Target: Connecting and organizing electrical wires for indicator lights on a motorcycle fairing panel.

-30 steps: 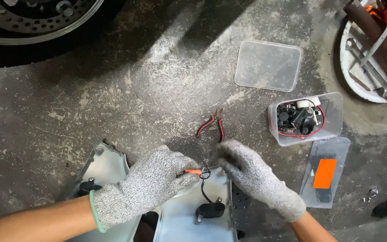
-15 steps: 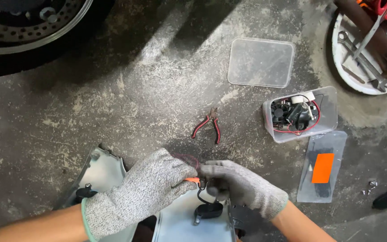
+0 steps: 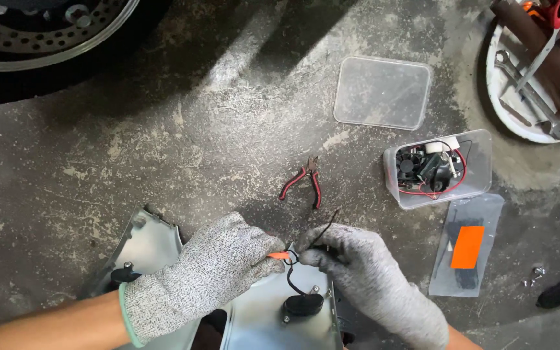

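Stained concrete floor [image 3: 163, 149]; wheel [image 3: 40, 39] upper left. Lower centre, left hand [image 3: 209, 275], its grip pinching an orange connector [image 3: 280, 256]; right hand [image 3: 364, 275] pinching the black wire [image 3: 324, 228]; pliers [image 3: 304, 183] beyond, parts box [image 3: 437, 170] right.

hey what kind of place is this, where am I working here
Most likely a motorcycle repair spot, on a bare concrete floor. A wheel with a brake disc sits at top left, a tray of wrenches at top right, and red-handled pliers lie near both gloved hands.
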